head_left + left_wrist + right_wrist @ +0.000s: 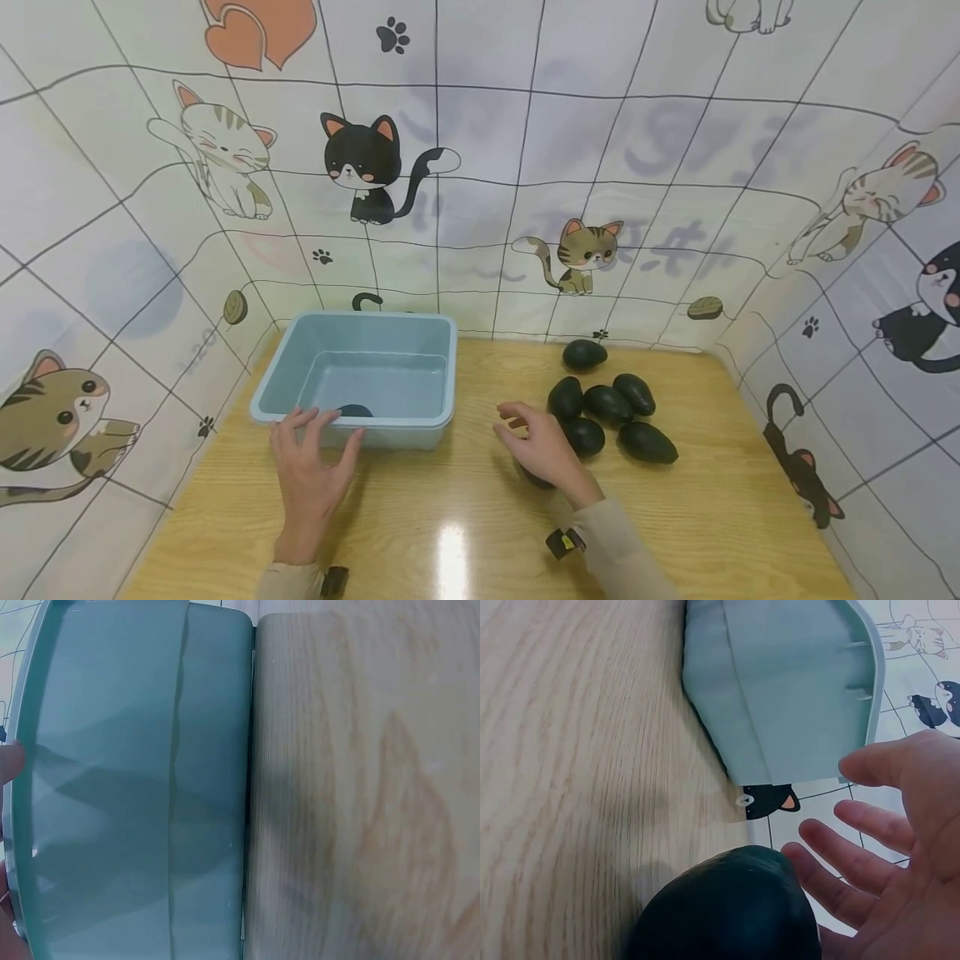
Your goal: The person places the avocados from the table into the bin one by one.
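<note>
My left hand (311,483) rests its fingertips at the near rim of a light blue plastic basin (416,437), thumb spread to the right. In the left wrist view a fingertip (10,762) touches the rim beside the basin's outer wall (112,750). Inside the basin, a dark avocado (355,411) shows partly above the front rim. My right hand (546,454) hovers over the wood with loosely bent fingers and nothing in its grasp. Under it lies a dark green avocado (537,478), mostly hidden in the head view; in the right wrist view the avocado (731,907) sits close to the fingertips.
Several more avocados lie grouped right of my right hand, including a pointed avocado (647,442) and, farther back, a single avocado (585,355). The wooden table (450,492) meets cat-patterned sheeting (480,208) at the back and both sides.
</note>
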`<state>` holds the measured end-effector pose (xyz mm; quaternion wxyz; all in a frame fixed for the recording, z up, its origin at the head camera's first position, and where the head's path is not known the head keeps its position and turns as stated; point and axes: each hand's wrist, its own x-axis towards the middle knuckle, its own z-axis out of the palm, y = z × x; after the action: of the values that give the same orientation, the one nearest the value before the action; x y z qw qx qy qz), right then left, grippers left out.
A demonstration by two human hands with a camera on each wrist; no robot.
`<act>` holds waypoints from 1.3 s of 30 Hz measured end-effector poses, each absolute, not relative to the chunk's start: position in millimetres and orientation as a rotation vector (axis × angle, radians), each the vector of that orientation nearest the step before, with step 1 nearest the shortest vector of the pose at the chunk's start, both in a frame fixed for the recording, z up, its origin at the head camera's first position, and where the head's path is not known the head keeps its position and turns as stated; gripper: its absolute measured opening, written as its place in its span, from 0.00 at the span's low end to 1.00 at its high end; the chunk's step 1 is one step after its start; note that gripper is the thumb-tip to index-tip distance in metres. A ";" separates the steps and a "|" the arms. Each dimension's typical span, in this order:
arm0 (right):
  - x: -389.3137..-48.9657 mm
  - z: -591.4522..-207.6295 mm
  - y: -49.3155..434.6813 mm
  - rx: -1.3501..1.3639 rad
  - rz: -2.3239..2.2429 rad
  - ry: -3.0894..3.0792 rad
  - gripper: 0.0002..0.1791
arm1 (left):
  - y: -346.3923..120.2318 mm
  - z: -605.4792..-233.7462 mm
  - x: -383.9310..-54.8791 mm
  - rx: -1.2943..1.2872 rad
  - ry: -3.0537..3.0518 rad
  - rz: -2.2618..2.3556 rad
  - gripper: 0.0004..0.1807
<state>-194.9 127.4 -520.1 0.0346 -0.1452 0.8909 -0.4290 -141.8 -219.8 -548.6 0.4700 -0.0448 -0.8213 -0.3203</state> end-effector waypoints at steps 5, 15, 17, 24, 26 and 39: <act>-189.2 -521.6 130.8 -0.417 -1.347 2.734 0.20 | -219.1 -549.1 -142.3 -0.107 -2.018 -0.787 0.35; -183.4 -531.1 139.4 -0.321 -1.344 2.776 0.20 | -217.7 -549.1 -144.0 -0.110 -2.015 -0.779 0.33; -181.6 -532.9 140.6 -0.316 -1.336 2.782 0.20 | -217.4 -549.1 -143.8 -0.109 -2.017 -0.779 0.33; -177.2 -536.3 143.8 -0.314 -1.346 2.769 0.20 | -219.1 -548.7 -142.0 -0.101 -2.019 -0.781 0.34; -176.6 -538.0 145.4 -0.318 -1.333 2.777 0.21 | -219.5 -548.6 -142.1 -0.098 -2.020 -0.783 0.34; -171.0 -550.3 155.1 -0.309 -1.295 2.740 0.28 | -219.5 -549.5 -141.8 -0.089 -2.025 -0.796 0.36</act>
<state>-171.0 155.1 -550.3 0.0478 -0.1013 0.8984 -0.4246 -141.8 -219.5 -549.5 0.4635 -0.0363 -0.8240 -0.3238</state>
